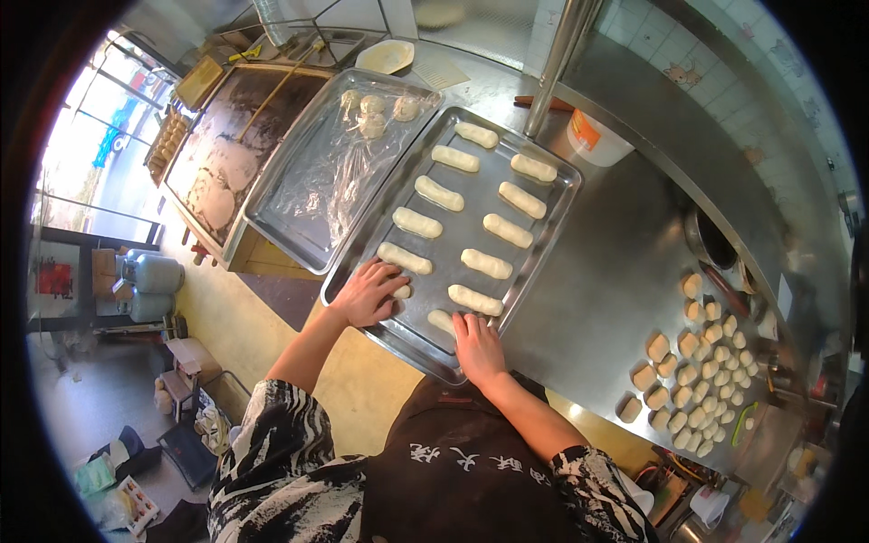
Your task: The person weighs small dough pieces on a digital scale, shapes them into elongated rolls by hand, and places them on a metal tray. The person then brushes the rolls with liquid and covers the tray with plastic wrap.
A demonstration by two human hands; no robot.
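A metal baking tray (pixel 434 285) lies before me with two rows of pale dough rolls (pixel 487 264). At its near left side my left hand (pixel 366 292) has its fingers and thumb around one dough roll (pixel 402 292), mostly covered by the hand. My right hand (pixel 480 347) rests its fingertips on the end of another dough roll (pixel 442 322) near the tray's close edge. Whether its thumb grips that roll is hidden. Both forearms come in from below.
To the left lies a second tray (pixel 285 231) with plastic film and several dough balls (pixel 372 115). Beyond it is a flour-dusted board (pixel 224 170). Many dough pieces (pixel 686 373) cover the right of the steel worktop (pixel 577 298). A metal post (pixel 557 68) rises behind, near a white tub (pixel 601 139).
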